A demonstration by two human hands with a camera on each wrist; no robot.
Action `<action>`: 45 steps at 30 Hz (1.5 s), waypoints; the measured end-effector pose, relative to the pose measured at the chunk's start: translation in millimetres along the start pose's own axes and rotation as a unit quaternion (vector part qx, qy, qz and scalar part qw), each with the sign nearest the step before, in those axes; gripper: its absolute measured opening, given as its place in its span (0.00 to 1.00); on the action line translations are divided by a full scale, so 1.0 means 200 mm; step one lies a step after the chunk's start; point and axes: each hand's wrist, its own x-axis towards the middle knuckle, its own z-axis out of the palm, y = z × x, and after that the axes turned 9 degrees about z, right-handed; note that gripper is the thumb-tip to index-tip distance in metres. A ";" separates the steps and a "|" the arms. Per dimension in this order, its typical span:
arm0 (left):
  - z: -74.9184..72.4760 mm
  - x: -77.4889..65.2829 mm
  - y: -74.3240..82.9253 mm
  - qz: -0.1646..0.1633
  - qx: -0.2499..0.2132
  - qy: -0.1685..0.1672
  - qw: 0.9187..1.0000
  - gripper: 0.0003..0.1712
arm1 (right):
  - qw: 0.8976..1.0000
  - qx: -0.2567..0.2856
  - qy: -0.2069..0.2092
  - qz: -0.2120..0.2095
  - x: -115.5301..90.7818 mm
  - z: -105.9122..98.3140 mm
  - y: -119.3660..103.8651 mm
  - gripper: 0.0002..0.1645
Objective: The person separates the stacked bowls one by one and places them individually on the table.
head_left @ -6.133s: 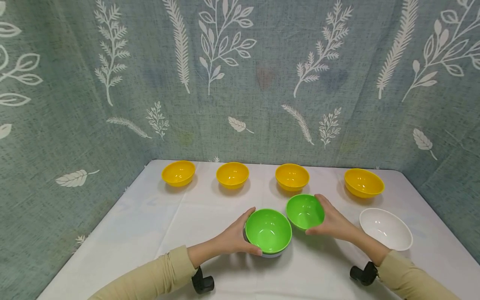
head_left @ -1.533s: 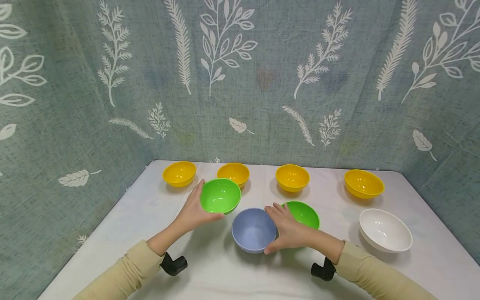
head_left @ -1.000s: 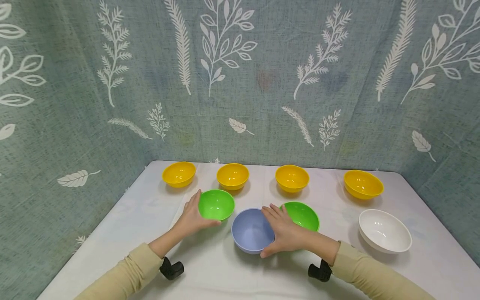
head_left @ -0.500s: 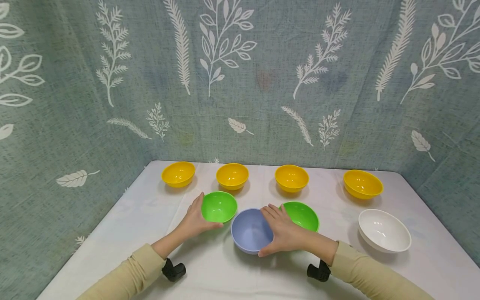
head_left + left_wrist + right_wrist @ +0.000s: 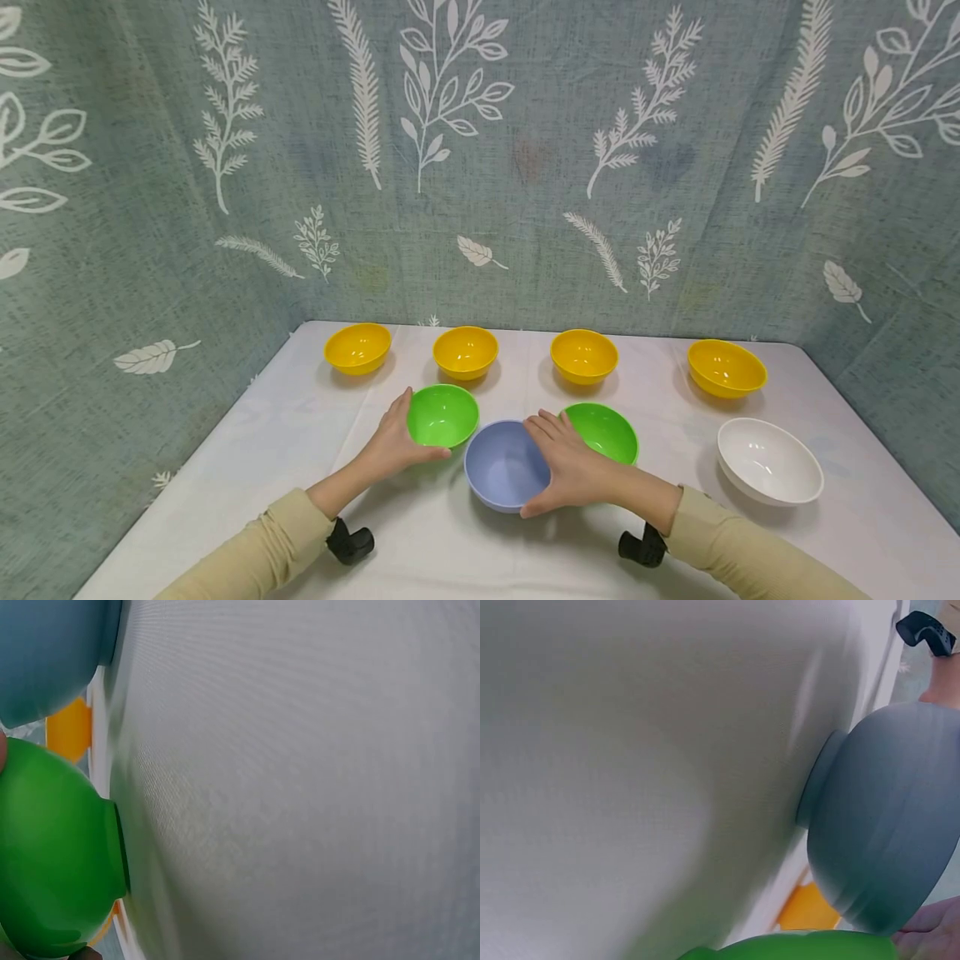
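My left hand (image 5: 393, 440) grips a green bowl (image 5: 444, 417) by its left side, thumb at the near rim. In the left wrist view this green bowl (image 5: 56, 847) has its foot at or very close to the white cloth. My right hand (image 5: 573, 467) reaches round a blue bowl (image 5: 504, 467) from the right, its fingers on the far rim and its thumb on the near one. The blue bowl (image 5: 889, 817) looks slightly tilted in the right wrist view. Partly behind the right hand stands a second green bowl (image 5: 607, 435), touched by neither hand as far as visible.
Several yellow bowls (image 5: 583, 357) stand in a row along the table's back edge. A white bowl (image 5: 769, 462) is at the right, beyond the right forearm. A patterned curtain (image 5: 480, 167) rises behind the white-covered table (image 5: 247, 467).
Earlier, one green bowl sat in the blue bowl and my right hand held the other. Since then the left hand has lifted its green bowl out, lowered it leftward, then shifted it slightly right.
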 end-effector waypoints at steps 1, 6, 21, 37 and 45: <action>0.00 0.00 0.00 0.001 0.000 0.000 1.000 0.71 | 1.000 0.001 -0.001 0.000 0.00 0.00 0.00 0.67; 0.02 0.00 0.01 0.008 -0.002 0.000 1.000 0.71 | 1.000 0.009 -0.007 0.000 -0.02 -0.01 -0.01 0.67; 0.04 -0.02 0.04 -0.002 -0.002 -0.009 1.000 0.71 | 1.000 0.024 -0.017 -0.003 -0.08 -0.01 -0.01 0.66; 0.05 -0.04 0.05 0.013 0.011 -0.013 1.000 0.73 | 0.999 0.028 -0.027 0.002 -0.09 -0.01 0.00 0.67; 0.03 -0.14 0.17 0.095 0.013 0.001 0.995 0.68 | 0.999 0.037 -0.032 0.003 -0.10 -0.01 0.00 0.67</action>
